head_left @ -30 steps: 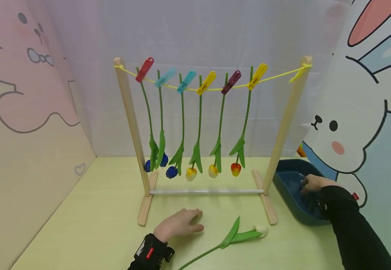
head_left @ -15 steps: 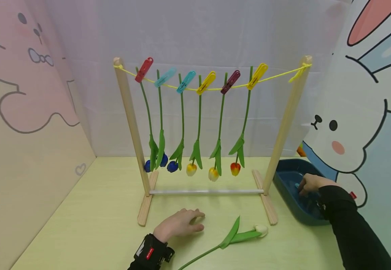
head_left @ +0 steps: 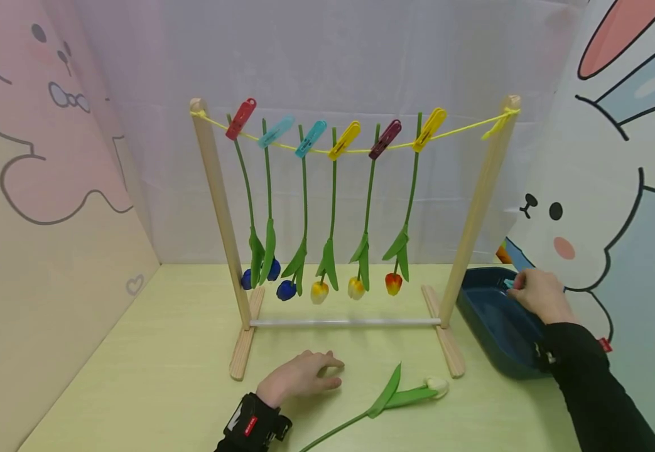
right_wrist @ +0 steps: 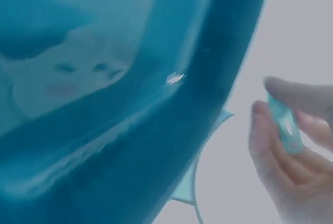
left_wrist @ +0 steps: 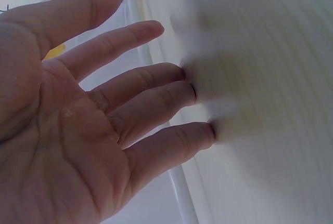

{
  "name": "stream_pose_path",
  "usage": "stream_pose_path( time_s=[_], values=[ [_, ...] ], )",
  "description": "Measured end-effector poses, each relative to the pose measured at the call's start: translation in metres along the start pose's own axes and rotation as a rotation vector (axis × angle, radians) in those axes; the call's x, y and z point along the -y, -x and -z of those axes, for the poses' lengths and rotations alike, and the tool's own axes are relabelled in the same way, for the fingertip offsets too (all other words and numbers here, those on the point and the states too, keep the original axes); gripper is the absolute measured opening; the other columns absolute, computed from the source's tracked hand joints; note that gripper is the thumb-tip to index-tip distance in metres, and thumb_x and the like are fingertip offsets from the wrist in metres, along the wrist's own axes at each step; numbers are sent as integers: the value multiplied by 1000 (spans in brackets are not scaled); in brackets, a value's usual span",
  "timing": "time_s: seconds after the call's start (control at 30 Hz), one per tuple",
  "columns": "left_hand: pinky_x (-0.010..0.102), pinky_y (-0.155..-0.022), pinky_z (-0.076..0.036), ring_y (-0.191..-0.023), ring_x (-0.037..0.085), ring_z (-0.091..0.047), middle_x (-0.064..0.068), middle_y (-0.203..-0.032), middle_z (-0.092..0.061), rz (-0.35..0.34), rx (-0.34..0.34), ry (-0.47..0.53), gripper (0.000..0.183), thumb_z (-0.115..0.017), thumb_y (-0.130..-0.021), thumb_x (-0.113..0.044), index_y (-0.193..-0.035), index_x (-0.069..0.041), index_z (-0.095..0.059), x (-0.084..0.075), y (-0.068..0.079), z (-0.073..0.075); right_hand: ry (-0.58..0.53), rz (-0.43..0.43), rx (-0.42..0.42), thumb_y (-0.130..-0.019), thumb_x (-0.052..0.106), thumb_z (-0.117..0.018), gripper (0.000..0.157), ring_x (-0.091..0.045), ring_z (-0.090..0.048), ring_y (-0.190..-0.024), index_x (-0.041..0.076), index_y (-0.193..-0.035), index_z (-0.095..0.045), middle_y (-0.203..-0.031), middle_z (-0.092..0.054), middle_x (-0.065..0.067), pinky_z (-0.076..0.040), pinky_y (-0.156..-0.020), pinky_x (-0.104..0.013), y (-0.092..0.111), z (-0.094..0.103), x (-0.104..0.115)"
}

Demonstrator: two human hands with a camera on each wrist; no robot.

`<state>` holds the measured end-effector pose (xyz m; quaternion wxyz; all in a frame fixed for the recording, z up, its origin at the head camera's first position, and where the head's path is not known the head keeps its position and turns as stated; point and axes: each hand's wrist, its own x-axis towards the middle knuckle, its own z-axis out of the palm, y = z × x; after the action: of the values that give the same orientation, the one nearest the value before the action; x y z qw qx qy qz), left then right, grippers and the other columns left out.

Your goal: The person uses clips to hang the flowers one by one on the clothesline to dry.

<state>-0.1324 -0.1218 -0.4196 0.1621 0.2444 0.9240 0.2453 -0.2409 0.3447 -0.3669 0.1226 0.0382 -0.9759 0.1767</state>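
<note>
My right hand (head_left: 542, 295) pinches a light blue clothespin (right_wrist: 285, 125) between thumb and fingers, above the far right rim of a dark blue basin (head_left: 499, 339). My left hand (head_left: 300, 378) rests on the table with relaxed fingers, holding nothing; in the left wrist view several fingertips (left_wrist: 205, 130) touch the tabletop. To its right lies a white artificial tulip (head_left: 436, 387) with a green stem and leaves. Behind, several artificial tulips hang heads down from a yellow string, among them a red-orange tulip (head_left: 393, 284) under a yellow clothespin (head_left: 429, 129).
The string is tied between two wooden posts (head_left: 482, 207), joined low down by a white rod (head_left: 344, 322). Wooden feet (head_left: 444, 333) stick out toward me on both sides. Printed cartoon walls stand left and right, with a pale curtain (head_left: 327, 56) behind.
My right hand has come up out of the basin with the light blue clothespin and shifted slightly right. The left hand stays in place. Some hanging tulips have swayed a little.
</note>
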Motion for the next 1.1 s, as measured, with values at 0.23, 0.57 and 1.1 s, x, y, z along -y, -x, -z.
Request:
stream_pose_path(
  time_s=[0.23,0.57,1.1],
  values=[
    [61,-117,-37,-137,44,-51,24,-145,-55,-10,-11,8,38,-65,-98,-30,-131,-12,-67,1,1,1,-180,-135,-357,-99,18,-60,38,-51,-62,-84,-14,-120,-56,-102,-64,-41,-47,-68,-52,23,0,33],
    [63,-115,-39,-135,47,-52,25,-145,-55,-8,-23,-18,38,-66,-97,-31,-130,-12,-67,1,0,-4,-465,-196,-407,-111,30,-33,46,5,-49,-47,-5,-115,-62,-69,-65,-2,-43,-46,-16,48,-19,65],
    [58,-112,-44,-136,43,-52,23,-146,-55,5,-10,-20,39,-65,-98,-31,-132,-12,-66,-2,1,-2,-1132,-152,-262,-108,46,-33,45,-7,-33,-37,12,-89,-55,-51,-40,7,-27,-37,-32,54,-36,88]
  ],
)
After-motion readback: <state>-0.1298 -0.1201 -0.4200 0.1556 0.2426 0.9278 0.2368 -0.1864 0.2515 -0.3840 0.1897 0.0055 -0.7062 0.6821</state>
